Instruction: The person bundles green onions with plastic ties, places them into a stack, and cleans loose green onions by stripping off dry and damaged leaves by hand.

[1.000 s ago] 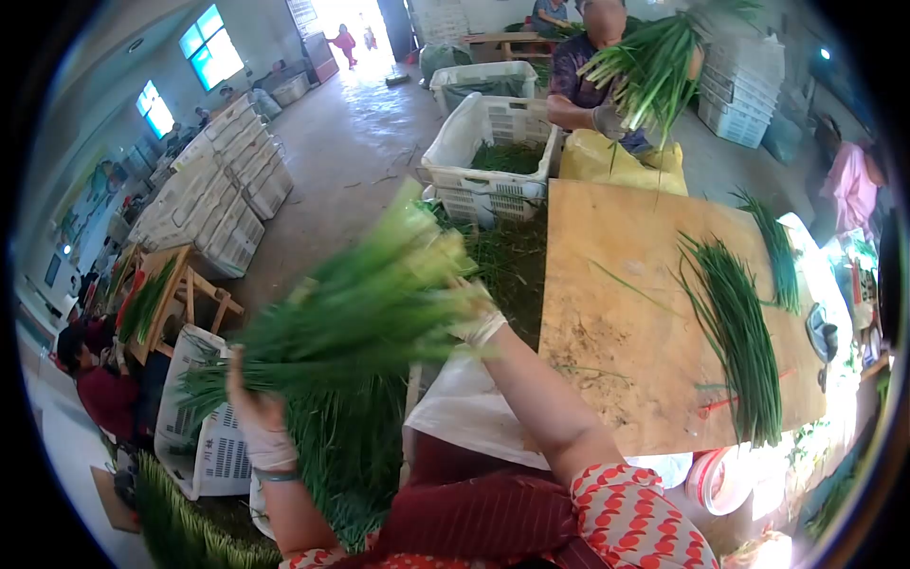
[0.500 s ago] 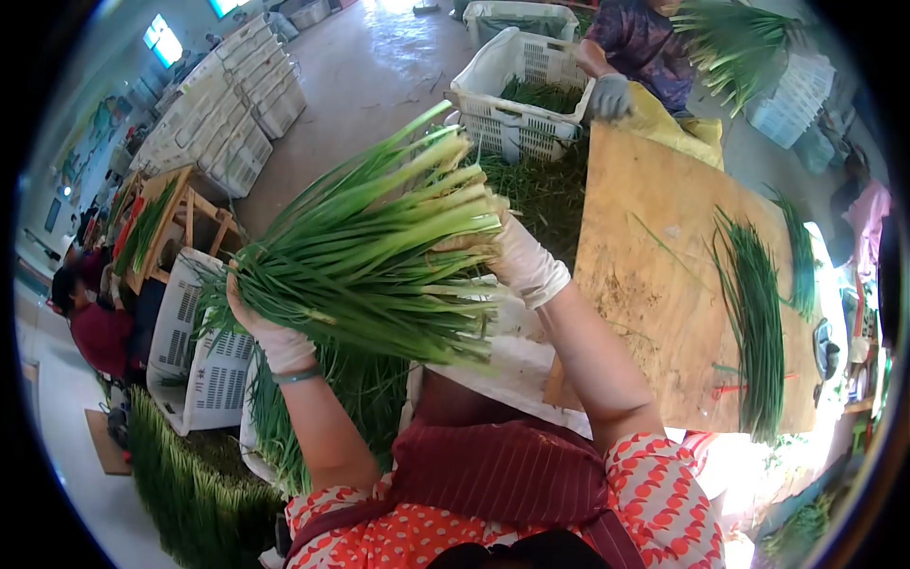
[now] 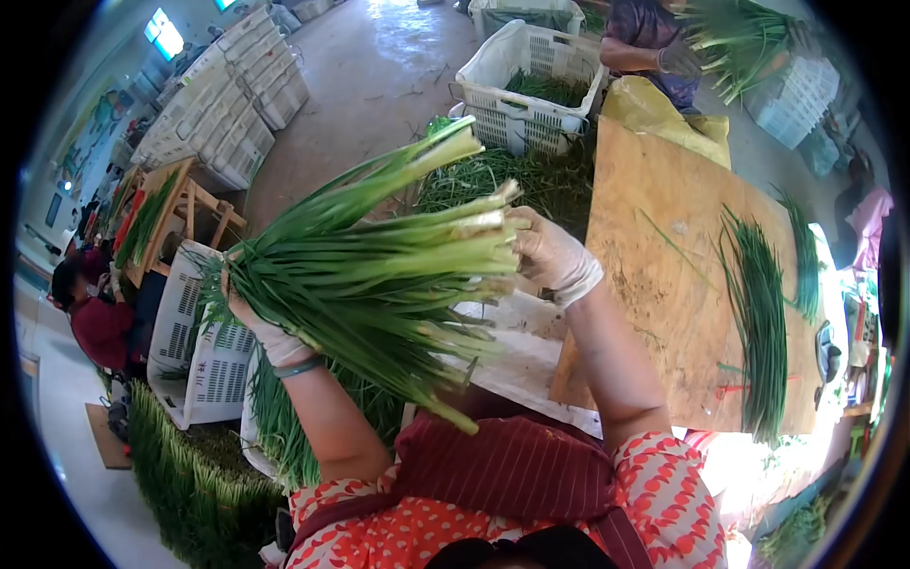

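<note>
A large bunch of garlic chives (image 3: 379, 256) is spread like a fan in front of me, white stem ends to the right. My left hand (image 3: 263, 321), in a pale glove, is wrapped round its leafy end at the left. At the opposite side my gloved right hand (image 3: 553, 251) has its fingers bent and pinched at the stem ends, where the fingertips are partly hidden. Under my left forearm lie more chives (image 3: 355, 398) in a white crate.
A wooden board (image 3: 654, 275) on my right bears a chive bundle (image 3: 758, 322). Ahead stands a white crate (image 3: 517, 119) beside loose trimmings (image 3: 493, 185). Stacked crates (image 3: 218, 104) and upright chives (image 3: 190, 474) are on the left. A co-worker (image 3: 645, 43) handles chives at the top right.
The bunch has fanned wider, with some stems split off upward and others drooping toward my apron. My right hand has shifted slightly right and down. The co-worker's gloved hand has moved up and right.
</note>
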`<state>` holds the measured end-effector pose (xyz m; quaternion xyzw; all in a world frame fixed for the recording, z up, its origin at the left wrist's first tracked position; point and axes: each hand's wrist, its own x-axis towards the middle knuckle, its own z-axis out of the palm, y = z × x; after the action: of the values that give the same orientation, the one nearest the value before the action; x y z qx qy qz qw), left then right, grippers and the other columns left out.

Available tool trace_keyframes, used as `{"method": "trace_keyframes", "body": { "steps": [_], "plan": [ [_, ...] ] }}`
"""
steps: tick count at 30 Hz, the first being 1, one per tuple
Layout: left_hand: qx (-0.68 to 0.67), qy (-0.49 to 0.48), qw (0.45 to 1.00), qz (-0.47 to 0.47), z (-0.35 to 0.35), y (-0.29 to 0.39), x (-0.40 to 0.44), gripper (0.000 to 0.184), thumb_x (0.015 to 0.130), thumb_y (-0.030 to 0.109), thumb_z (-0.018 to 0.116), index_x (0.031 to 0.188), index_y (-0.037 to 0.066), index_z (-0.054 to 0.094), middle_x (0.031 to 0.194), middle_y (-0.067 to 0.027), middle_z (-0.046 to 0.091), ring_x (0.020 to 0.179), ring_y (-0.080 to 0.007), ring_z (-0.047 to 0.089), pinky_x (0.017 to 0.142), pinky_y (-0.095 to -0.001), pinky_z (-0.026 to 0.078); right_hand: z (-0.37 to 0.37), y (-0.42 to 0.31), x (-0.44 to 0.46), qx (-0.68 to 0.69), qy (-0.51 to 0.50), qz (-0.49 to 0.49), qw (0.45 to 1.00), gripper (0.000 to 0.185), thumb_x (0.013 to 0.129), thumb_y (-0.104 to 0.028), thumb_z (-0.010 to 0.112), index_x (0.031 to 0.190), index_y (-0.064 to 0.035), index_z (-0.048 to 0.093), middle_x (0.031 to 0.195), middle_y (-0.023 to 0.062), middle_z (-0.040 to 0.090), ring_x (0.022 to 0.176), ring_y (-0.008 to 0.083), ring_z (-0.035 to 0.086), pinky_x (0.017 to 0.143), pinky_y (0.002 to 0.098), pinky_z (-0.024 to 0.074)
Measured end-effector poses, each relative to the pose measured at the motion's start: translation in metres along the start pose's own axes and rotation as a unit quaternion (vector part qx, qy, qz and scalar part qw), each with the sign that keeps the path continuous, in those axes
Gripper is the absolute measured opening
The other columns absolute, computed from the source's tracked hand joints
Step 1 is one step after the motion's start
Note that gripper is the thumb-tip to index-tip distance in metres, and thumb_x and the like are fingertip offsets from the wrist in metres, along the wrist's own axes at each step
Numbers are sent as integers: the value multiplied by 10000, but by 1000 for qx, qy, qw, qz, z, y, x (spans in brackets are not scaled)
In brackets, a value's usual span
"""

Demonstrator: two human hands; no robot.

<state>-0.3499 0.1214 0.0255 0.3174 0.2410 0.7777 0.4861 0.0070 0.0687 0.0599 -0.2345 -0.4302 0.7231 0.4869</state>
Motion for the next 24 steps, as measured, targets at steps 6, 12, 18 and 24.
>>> {"method": "trace_keyframes", "body": {
  "steps": [6,12,18,24],
  "plan": [
    [-54,-20,995,-76,-11,13,-8,383,882,426,421,1028,118,595,1031,-74,602,939,-244,562,856,-412,453,-18,-25,-18,-124,-12,59,990,305,807,-282,624,868,16,599,649,5,521,485,73,416,464,189,376],
    [-63,25,997,-40,-50,9,1,486,893,443,337,1214,119,506,1241,-105,498,1104,-290,483,960,-447,376,-83,-46,-34,125,88,-272,950,219,896,-262,525,896,-57,601,622,-37,430,605,51,418,552,197,383],
    [-65,34,997,-33,-30,4,-7,332,881,324,413,976,66,599,1003,-112,613,925,-267,581,850,-420,469,-18,-13,5,-313,86,-120,938,470,815,-196,643,1245,-73,497,1258,85,513,1131,170,480,986,294,366],
    [-34,63,997,-27,-40,2,-3,270,872,230,425,938,27,591,959,-120,618,849,-251,599,785,-395,506,-9,31,47,-293,-106,-7,950,330,846,-105,563,1168,-37,549,1049,62,613,897,140,566,856,279,444]
  ]
}}
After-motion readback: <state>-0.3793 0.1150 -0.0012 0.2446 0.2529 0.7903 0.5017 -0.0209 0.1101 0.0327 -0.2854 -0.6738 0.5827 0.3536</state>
